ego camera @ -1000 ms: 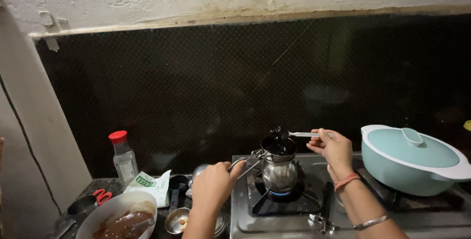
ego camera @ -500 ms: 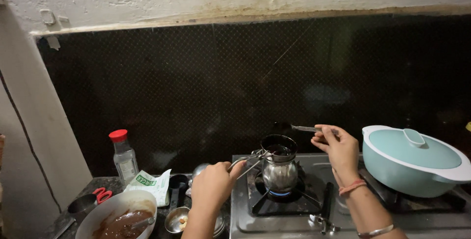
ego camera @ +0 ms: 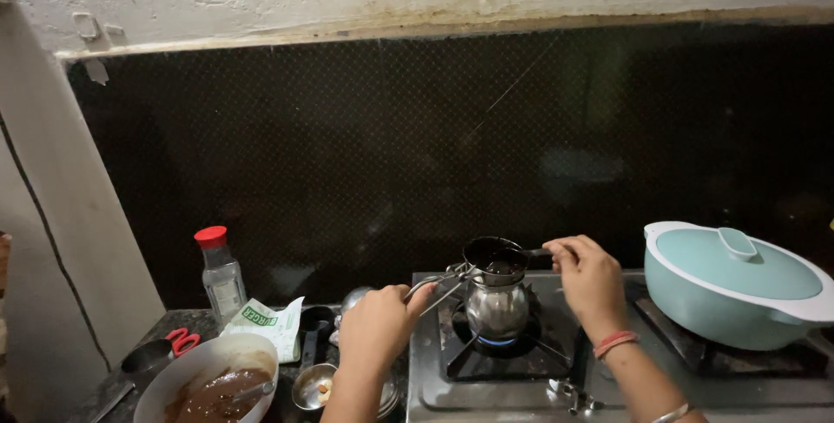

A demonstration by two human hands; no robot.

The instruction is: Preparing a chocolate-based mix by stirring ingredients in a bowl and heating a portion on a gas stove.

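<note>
Steel tongs point(ego camera: 439, 284), pinched in our left hand point(ego camera: 378, 327), clamp the small steel pot point(ego camera: 497, 297) over the lit burner near the stove's point(ego camera: 608, 388) back edge, reaching rightward to its rim, while our right hand point(ego camera: 591, 280) pinches a spoon handle point(ego camera: 537, 253) over it.

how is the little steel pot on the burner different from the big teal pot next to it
The steel pot is small, shiny and narrow-necked; the teal pot is wide, shallow and matte. The steel pot is open at the top, the teal pot has its lid on. A blue flame shows under the steel pot; none shows under the teal pot. The left hand grips the steel pot with tongs; nothing touches the teal one. Both sit on the stove.
</note>
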